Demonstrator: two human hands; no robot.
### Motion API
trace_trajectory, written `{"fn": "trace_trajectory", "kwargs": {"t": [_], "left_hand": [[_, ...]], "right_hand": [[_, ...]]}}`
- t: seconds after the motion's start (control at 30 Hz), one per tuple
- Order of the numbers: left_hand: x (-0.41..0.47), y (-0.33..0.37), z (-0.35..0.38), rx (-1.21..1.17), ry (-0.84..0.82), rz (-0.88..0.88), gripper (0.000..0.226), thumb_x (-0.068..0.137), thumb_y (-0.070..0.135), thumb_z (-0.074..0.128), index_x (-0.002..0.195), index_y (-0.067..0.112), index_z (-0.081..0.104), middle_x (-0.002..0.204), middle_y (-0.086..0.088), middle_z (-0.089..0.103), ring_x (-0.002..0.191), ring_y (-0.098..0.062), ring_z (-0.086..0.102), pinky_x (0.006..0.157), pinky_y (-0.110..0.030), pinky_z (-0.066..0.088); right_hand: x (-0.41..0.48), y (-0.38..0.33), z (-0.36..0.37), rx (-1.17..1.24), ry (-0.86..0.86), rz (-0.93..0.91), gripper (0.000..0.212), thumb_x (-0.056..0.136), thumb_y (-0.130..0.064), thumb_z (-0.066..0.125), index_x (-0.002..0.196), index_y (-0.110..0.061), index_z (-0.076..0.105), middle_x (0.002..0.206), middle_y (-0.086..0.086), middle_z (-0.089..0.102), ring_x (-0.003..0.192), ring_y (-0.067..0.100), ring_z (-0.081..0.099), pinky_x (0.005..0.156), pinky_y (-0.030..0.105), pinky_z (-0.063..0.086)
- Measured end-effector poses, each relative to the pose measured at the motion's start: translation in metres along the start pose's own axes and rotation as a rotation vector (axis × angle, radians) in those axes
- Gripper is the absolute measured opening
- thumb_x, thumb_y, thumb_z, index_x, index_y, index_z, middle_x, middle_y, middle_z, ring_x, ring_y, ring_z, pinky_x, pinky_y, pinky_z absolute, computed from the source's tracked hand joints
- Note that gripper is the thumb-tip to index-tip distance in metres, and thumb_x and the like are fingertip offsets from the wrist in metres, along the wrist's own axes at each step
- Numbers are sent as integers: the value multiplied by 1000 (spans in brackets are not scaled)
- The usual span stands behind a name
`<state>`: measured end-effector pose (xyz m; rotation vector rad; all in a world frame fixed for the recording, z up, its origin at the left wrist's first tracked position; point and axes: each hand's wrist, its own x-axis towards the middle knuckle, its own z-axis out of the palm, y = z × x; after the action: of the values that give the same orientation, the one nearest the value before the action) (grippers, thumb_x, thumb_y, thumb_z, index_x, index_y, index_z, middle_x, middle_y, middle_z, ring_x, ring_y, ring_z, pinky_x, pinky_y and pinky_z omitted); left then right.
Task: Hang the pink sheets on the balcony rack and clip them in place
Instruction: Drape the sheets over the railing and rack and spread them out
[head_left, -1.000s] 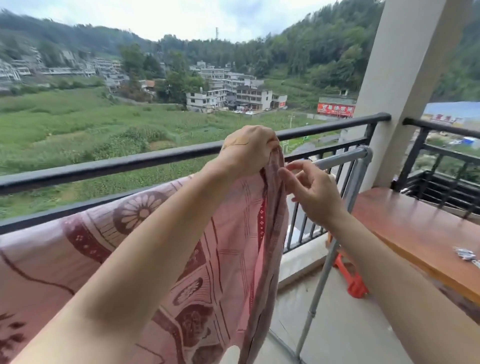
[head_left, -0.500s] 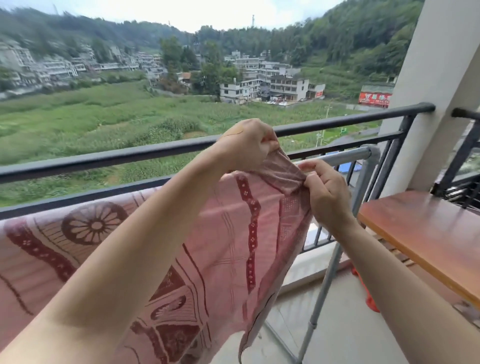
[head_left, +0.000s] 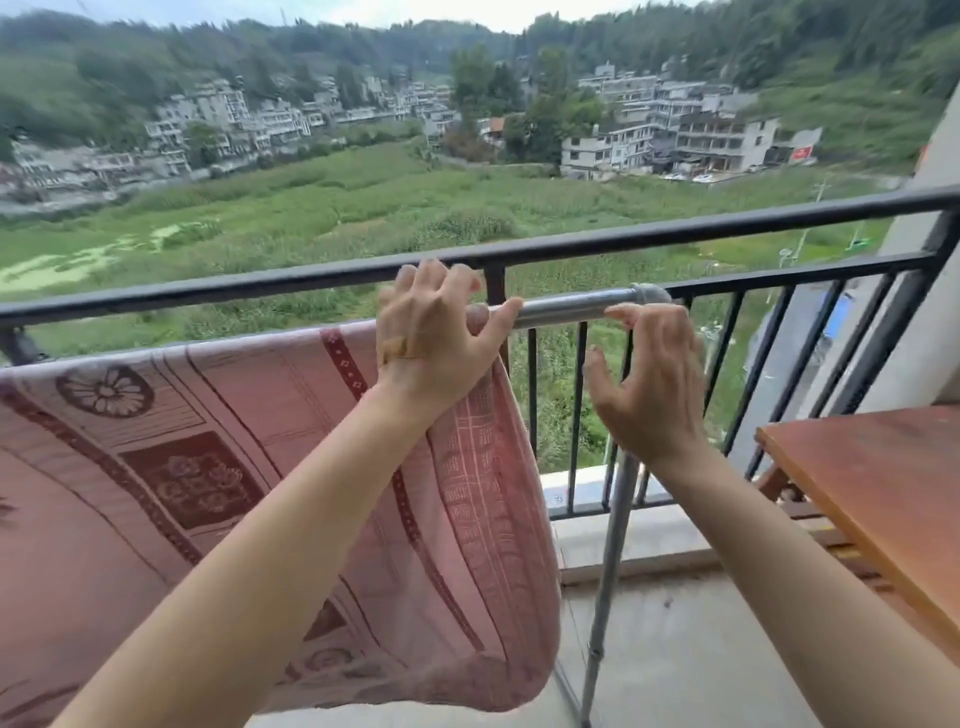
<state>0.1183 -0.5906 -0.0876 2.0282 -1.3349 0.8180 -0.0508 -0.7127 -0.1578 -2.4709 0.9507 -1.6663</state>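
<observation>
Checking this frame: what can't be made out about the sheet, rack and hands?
Head view:
- pink sheet: left end and bottom hem cut off by frame edges.
- rack: bar's left stretch hidden under the sheet; foot cut off below.
- left hand: its back hides whether the fingers grip cloth.

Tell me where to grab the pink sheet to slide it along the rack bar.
Probably pinch the pink sheet at its top right corner, where it folds over the rack bar, coming from the bare right end: that hanging edge is free.
</observation>
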Motion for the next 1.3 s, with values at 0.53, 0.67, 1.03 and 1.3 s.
{"fn": "trace_trajectory", "kwargs": {"t": [0.53,0.67,1.03,1.3], "left_hand": [[-80,12,13,-52,217,-270,55,67,19,71,118,11,51,127,-15,45,121,-29,39,103,-43,34],[-114,10,6,-257,86,-514,25,85,27,68,103,13,58,96,0,63,87,-19,60,73,-32,50],[-86,-12,-35,-184,299,-588,22,102,21,42,96,12,61,71,0,59,64,-25,56,56,-32,40],[-82,30,-53,14,292,-662,24,93,28,38,82,10,49,74,-5,57,71,-24,53,61,-33,33]], "right_hand": [[44,5,-21,-255,-579,-35,71,78,-30,61,139,-30,23,127,4,26,124,29,27,103,46,43],[40,5,-20,-271,-567,-61,79,73,-32,66,137,-31,20,126,4,24,124,31,26,105,50,41],[26,3,2,-226,-298,-138,102,69,-59,71,144,-11,20,148,19,15,143,42,13,119,55,1],[40,-60,16,203,-389,-645,80,87,-41,64,152,-11,28,150,16,40,131,31,47,108,50,39]]}}
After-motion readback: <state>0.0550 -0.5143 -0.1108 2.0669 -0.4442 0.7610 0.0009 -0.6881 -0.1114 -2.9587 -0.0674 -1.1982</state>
